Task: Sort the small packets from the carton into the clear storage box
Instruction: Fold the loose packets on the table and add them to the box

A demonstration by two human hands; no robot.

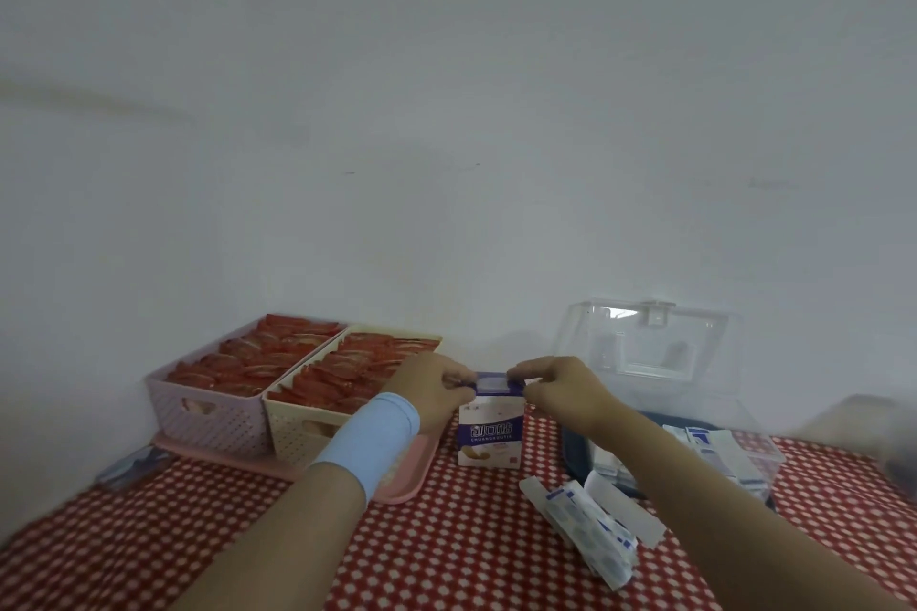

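Left of the carton (490, 437), two baskets (211, 417) hold red sachets (278, 352).

Upright purple-white carton (490, 437) stands beside the open clear storage box (714, 347), packets (595, 526) strewn before it.

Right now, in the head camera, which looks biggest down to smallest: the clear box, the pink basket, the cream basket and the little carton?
1. clear storage box, lid up: largest.
2. pink basket and cream basket: they look alike, so no ranking between them.
3. carton: smallest.
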